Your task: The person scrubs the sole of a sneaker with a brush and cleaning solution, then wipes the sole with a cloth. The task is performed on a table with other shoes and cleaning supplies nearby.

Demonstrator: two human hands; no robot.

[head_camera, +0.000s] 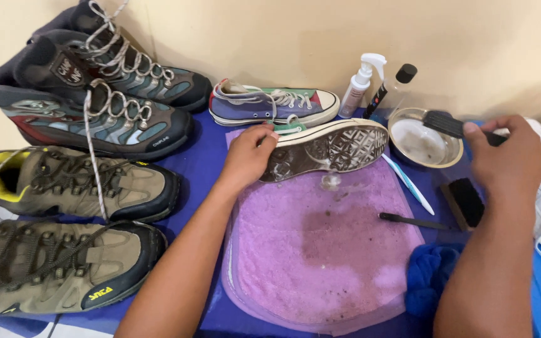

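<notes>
My left hand (248, 156) grips the upturned sneaker (327, 150) over the purple towel (320, 250). My right hand (508, 156) pinches a black brush (449, 123) above the bowl (424, 145). Four boots crowd the left.

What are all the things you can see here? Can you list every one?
hiking boots: two, grey with teal and red, back left by the wall
hiking shoes: two, olive and black, front left
sneaker: one, blue and green, upright by the wall
held sneaker: one, tipped on its side, sole showing, over the towel
towel: one, purple, stained, middle
bowl: one, metal, right of the held sneaker
spray bottle: one, white, by the wall
toothbrush: one, white and blue, beside the towel
cloth: one, blue, front right
brush: one, black, over the bowl
left hand: grips the held sneaker
right hand: grips the brush
</notes>
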